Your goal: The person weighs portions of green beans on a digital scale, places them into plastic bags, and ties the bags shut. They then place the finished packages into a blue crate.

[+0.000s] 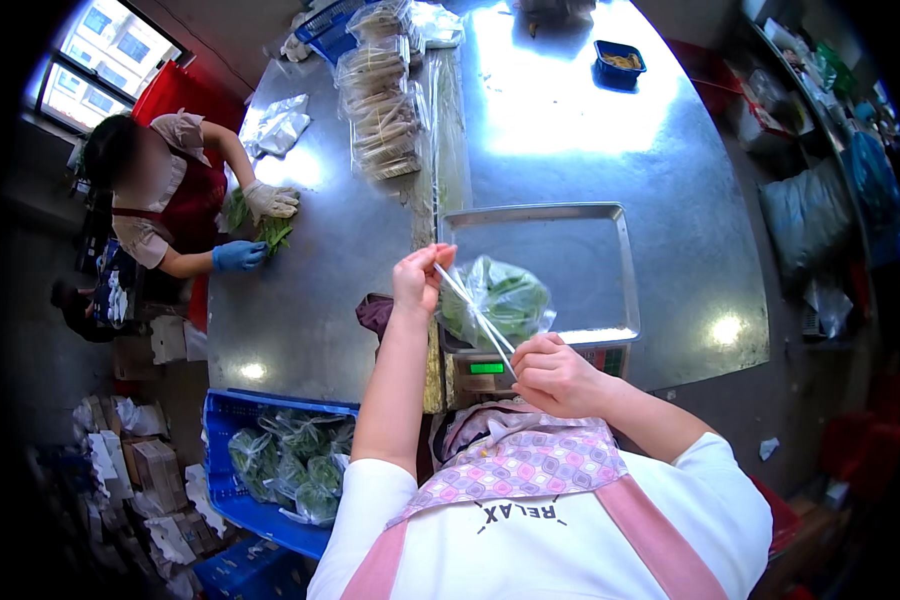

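A clear plastic bag of green leafy vegetables [504,300] rests over the left part of a shallow metal tray [628,270]. White strips, probably a tie or tape [474,309], cross over the bag's gathered part. My left hand [420,277] pinches their upper end at the bag's upper left. Below the bag, my right hand [555,373] has its fingers closed on the lower end. The tray sits on a scale with a lit green display [487,368].
Beside me at lower left, a blue plastic crate [270,526] holds several bagged greens [316,480]. Stacked clear packs [386,127] stand on the metal table [690,225], near a small blue basket [619,66]. Across the table at left, a gloved co-worker [184,180] handles leafy greens [274,234].
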A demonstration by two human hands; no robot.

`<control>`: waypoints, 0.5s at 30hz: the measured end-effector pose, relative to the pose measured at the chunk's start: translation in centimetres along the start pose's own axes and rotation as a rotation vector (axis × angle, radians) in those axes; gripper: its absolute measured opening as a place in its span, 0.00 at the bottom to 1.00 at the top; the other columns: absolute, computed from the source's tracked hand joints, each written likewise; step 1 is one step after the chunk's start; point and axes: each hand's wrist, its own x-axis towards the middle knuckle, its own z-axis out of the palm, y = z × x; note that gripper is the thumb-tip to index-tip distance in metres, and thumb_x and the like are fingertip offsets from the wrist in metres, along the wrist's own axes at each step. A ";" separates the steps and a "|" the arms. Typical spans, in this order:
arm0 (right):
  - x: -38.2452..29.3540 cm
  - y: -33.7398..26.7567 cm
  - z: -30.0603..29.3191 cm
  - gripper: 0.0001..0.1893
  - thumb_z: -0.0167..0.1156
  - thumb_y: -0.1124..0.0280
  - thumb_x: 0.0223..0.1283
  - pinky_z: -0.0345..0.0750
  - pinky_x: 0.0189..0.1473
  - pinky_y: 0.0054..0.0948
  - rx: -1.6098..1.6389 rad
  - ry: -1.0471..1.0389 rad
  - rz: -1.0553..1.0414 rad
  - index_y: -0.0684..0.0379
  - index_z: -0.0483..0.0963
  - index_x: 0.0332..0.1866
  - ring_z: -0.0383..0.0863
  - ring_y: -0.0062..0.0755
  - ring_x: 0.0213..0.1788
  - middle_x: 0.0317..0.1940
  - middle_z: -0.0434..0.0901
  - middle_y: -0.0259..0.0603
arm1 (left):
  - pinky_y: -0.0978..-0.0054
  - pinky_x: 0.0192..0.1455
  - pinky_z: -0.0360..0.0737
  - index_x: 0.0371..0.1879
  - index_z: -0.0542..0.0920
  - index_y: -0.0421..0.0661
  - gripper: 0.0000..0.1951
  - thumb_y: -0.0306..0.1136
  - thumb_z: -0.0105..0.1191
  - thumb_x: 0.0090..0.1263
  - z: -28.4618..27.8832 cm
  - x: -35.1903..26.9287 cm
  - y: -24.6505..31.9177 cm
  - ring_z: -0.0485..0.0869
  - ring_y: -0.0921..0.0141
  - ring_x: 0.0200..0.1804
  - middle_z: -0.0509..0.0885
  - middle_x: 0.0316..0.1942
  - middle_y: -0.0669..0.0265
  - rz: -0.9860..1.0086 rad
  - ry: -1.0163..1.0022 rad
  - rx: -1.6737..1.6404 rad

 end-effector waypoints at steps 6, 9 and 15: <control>1.0 1.6 -0.5 0.08 0.55 0.81 0.59 0.74 0.42 0.30 0.439 0.206 0.309 0.63 0.76 0.42 0.78 0.30 0.40 0.35 0.79 0.38 | 0.69 0.51 0.82 0.47 0.74 0.25 0.13 0.23 0.47 0.68 1.7 -5.6 3.0 0.83 0.59 0.48 0.82 0.44 0.44 -0.119 -0.452 -0.127; 3.1 2.0 -0.4 0.16 0.51 0.84 0.61 0.77 0.38 0.26 0.469 0.280 0.391 0.63 0.74 0.54 0.80 0.29 0.38 0.37 0.80 0.42 | 0.74 0.35 0.85 0.46 0.77 0.31 0.15 0.24 0.54 0.61 0.4 -7.8 4.3 0.86 0.68 0.32 0.83 0.41 0.51 -0.175 -0.781 0.300; 6.1 0.2 0.0 0.13 0.59 0.84 0.51 0.75 0.33 0.32 -0.066 0.033 0.099 0.60 0.79 0.43 0.77 0.38 0.32 0.29 0.76 0.41 | 0.79 0.32 0.75 0.32 0.81 0.41 0.10 0.28 0.59 0.50 1.6 -9.8 3.0 0.82 0.73 0.31 0.83 0.30 0.67 0.229 -0.807 1.059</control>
